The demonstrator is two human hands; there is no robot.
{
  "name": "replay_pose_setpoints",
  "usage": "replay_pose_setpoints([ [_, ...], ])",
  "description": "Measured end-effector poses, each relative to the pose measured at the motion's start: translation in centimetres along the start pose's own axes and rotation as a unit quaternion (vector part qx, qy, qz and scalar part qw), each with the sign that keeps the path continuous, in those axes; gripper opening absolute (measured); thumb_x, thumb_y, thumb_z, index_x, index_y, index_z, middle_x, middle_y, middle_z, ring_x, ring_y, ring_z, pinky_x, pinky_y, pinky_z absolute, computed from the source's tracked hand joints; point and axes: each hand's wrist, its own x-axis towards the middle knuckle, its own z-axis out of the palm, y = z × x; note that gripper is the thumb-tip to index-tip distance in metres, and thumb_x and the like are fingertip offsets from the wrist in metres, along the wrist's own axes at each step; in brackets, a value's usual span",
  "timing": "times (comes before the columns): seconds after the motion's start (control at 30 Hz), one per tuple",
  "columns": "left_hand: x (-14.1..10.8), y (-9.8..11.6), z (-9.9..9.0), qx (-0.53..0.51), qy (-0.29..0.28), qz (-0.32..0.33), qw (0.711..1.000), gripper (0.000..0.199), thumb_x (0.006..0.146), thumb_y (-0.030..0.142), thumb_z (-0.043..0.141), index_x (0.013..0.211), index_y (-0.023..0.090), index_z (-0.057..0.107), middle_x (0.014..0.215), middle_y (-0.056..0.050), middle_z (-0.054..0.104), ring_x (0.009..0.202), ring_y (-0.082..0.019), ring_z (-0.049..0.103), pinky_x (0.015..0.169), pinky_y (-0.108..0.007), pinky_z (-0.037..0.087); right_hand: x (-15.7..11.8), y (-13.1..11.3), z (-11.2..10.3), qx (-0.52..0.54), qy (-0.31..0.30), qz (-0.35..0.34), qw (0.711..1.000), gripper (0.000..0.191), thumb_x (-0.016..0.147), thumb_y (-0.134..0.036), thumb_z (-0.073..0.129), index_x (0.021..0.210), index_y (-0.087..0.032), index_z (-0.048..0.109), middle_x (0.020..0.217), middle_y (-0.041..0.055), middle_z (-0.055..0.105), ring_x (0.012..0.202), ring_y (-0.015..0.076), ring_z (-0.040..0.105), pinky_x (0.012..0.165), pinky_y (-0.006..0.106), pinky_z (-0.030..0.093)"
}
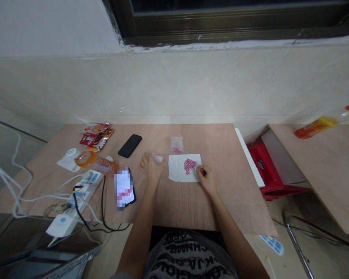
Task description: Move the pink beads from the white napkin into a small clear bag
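A heap of small pink beads or pills (189,166) lies on a white paper tissue (175,172) on the wooden tabletop (180,205). My right hand (206,179) rests at the tissue's right side, its pinched fingertips at the heap's lower edge. My left hand (151,166) is left of the tissue, its fingers on a small clear plastic bag (157,158). Behind the tissue lies a clear zip bag (177,143) with a few pink beads in its bottom corner. Whether my right fingers hold a bead is too small to tell.
On the table's left stand a black phone (130,145), snack packets (97,135), a toppled orange-capped bottle (95,161), a second phone with a blurred screen (124,188) and a power strip (77,197) with cables. A red plastic stool (267,166) sits beyond the right edge.
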Motion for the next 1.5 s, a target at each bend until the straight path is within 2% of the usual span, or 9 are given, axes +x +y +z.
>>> replay_pose_setpoints([
  [0.13,-0.6,0.2,-1.7,-0.032,-0.022,0.052,0.998,0.068,0.073,0.054,0.068,0.129,0.017,0.054,0.142,-0.020,0.046,0.130,-0.041,0.041,0.107,-0.056,0.030,0.0,0.0,0.0,0.001,-0.002,0.003,1.000,0.023,0.085,-0.040,0.056,0.082,-0.021,0.068,0.070,0.0032,0.064,0.063,0.0176,0.056,0.064,0.031,0.045],
  [0.27,-2.0,1.0,-2.6,-0.087,-0.105,0.120,0.983,0.066,0.073,0.051,0.071,0.128,0.020,0.053,0.136,-0.016,0.052,0.127,-0.035,0.046,0.107,-0.050,0.033,0.0,-0.1,0.0,0.002,-0.005,0.005,1.000,0.024,0.087,-0.040,0.055,0.083,-0.020,0.068,0.069,0.0025,0.063,0.063,0.0174,0.056,0.066,0.031,0.044],
  [0.37,-3.6,1.5,-1.8,-0.121,-0.154,0.163,0.967,0.066,0.074,0.051,0.072,0.129,0.022,0.052,0.136,-0.013,0.053,0.127,-0.032,0.046,0.106,-0.047,0.035,-0.1,-0.3,-0.1,-0.021,-0.011,-0.009,1.000,0.024,0.088,-0.041,0.054,0.086,-0.021,0.068,0.072,0.0031,0.064,0.067,0.0182,0.056,0.070,0.033,0.043],
  [0.47,-5.2,1.7,-0.1,-0.145,-0.177,0.189,0.955,0.063,0.075,0.050,0.071,0.129,0.025,0.052,0.133,-0.011,0.055,0.125,-0.031,0.049,0.106,-0.047,0.036,-0.3,-0.8,-0.2,-0.094,-0.018,-0.041,0.995,0.025,0.087,-0.044,0.057,0.088,-0.022,0.069,0.077,0.0040,0.066,0.078,0.0207,0.057,0.078,0.036,0.039],
  [0.6,-6.6,1.5,2.1,-0.175,-0.173,0.210,0.946,0.060,0.078,0.049,0.069,0.131,0.027,0.051,0.129,-0.011,0.057,0.122,-0.029,0.051,0.106,-0.046,0.038,-0.7,-1.5,-0.1,-0.172,-0.040,-0.093,0.980,0.024,0.088,-0.044,0.058,0.092,-0.024,0.071,0.088,0.0053,0.069,0.090,0.0233,0.055,0.083,0.038,0.034],
  [0.77,-7.4,1.1,3.6,-0.181,-0.161,0.205,0.948,0.061,0.078,0.048,0.068,0.133,0.027,0.051,0.126,-0.011,0.059,0.118,-0.030,0.053,0.104,-0.046,0.039,-0.8,-2.0,0.2,-0.206,-0.066,-0.123,0.969,0.021,0.089,-0.042,0.059,0.093,-0.026,0.072,0.089,0.0056,0.069,0.090,0.0235,0.054,0.081,0.037,0.032],
  [1.03,-7.7,1.1,3.5,-0.156,-0.152,0.238,0.946,0.054,0.081,0.050,0.065,0.128,0.025,0.056,0.124,-0.010,0.061,0.115,-0.029,0.054,0.101,-0.045,0.038,-0.6,-2.1,0.3,-0.224,-0.094,-0.134,0.961,0.018,0.091,-0.039,0.057,0.093,-0.027,0.071,0.089,0.0050,0.069,0.090,0.0238,0.053,0.082,0.037,0.030],
  [1.5,-8.0,0.9,3.7,-0.146,-0.134,0.261,0.945,0.058,0.077,0.046,0.071,0.128,0.023,0.056,0.123,-0.009,0.061,0.113,-0.028,0.053,0.100,-0.044,0.038,-0.6,-2.6,0.1,-0.263,-0.117,-0.133,0.948,0.019,0.093,-0.035,0.056,0.097,-0.024,0.071,0.091,0.0049,0.068,0.093,0.0215,0.053,0.082,0.034,0.027],
])
